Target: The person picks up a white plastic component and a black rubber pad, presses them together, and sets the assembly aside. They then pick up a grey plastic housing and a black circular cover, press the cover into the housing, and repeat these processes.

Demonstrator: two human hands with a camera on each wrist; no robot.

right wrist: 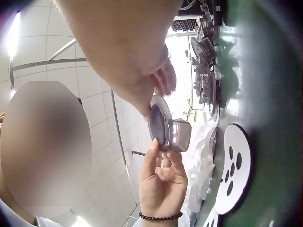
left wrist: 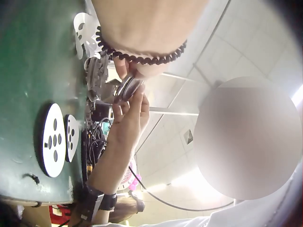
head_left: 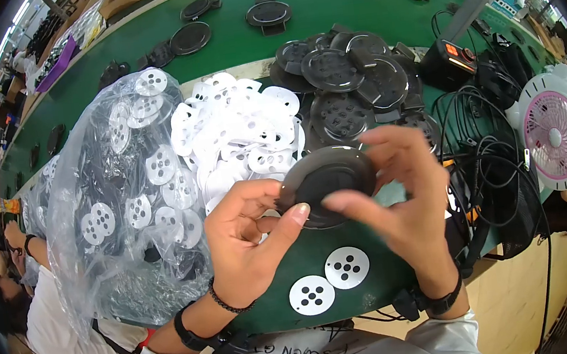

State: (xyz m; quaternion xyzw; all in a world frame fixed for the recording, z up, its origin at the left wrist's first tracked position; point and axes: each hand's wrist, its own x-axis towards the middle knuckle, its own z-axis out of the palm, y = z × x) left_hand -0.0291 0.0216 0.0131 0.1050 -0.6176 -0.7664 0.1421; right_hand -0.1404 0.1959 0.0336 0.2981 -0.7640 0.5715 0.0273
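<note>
My left hand (head_left: 244, 234) pinches the left edge of a dark, glossy round plastic part (head_left: 329, 179), its thumb on the near face. A boxy, shiny section (right wrist: 181, 135) juts from the part's far side in the right wrist view. My right hand (head_left: 409, 201) is at the opposite edge, the thumb over the dark inner face and the fingers spread loosely apart from the rim. Below, two white round discs with black holes, the left disc (head_left: 314, 306) and the right disc (head_left: 349, 278), lie on the green table (head_left: 271, 315).
Behind the hands are a pile of white perforated pieces (head_left: 236, 130) and a heap of dark round parts (head_left: 343, 114). A clear plastic bag (head_left: 103, 218) with white discs lies left. Right are tangled cables (head_left: 482, 140), a black device (head_left: 449, 64) and a pink fan (head_left: 555, 132).
</note>
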